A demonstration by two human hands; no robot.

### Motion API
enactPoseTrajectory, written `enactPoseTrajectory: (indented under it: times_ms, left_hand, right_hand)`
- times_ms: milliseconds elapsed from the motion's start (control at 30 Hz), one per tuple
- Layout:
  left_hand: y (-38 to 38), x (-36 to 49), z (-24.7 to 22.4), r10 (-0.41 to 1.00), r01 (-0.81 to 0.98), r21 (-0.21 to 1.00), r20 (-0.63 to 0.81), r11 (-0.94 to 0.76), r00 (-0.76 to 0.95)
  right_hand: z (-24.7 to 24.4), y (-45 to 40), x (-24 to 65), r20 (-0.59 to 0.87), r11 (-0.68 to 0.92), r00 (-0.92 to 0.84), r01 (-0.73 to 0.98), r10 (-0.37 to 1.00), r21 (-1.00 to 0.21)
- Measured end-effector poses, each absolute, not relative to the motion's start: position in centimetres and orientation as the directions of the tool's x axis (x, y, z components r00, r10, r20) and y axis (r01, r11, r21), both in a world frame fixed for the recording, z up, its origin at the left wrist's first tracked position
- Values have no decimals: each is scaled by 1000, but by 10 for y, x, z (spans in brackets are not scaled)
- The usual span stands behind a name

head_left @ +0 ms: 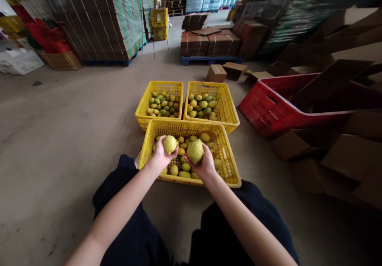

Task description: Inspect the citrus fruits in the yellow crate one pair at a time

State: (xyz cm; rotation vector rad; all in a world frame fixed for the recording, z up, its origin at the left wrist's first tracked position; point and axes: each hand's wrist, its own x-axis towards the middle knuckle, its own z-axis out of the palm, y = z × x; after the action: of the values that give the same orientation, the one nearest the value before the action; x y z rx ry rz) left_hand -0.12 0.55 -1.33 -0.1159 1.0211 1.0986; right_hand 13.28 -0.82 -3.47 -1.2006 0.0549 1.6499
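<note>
Fruit in both hands: a person holds a small fruit (169,144) and a large fruit (195,151) over a yellow front crate (228,158), at the centre of the frame.

The left hand (161,155) cups the small fruit from below, while the right hand (208,163) curls around the large one; more fruit lies beneath them. A loosened grip could let either round piece roll free and bruise on those below, and hands swung inward could knock the pair together. A shifted knee might jolt the crate. No brand, label or writing can be read on it, on the red crate (256,110) at right, or on the wrapped stack (89,19) at upper left, though blur toward the frame's edges may hide some print.
</note>
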Motion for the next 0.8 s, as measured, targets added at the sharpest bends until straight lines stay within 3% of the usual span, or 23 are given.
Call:
enactPoseTrajectory:
  times_ms: [167,367,500,667,800]
  left_hand:
    - [6,-1,-19,709,-770,369,-690,521,149]
    - [6,-1,-15,673,-784,378,-737,493,68]
    - [7,-1,-17,666,-762,341,-729,550,154]
    - [6,0,-17,666,-780,337,-735,527,131]
    - [6,0,-13,691,-826,360,-721,433,48]
  right_hand:
    - [-34,-8,132,-747,-564,-46,-686,664,-459]
    - [-36,-8,134,-721,-482,57,-707,690,-517]
    - [-36,-8,136,-706,-496,-20,-726,708,-477]
    - [-39,-6,136,-772,-566,-63,-718,633,-405]
    - [-39,-6,135,-761,-485,41,-748,648,-453]
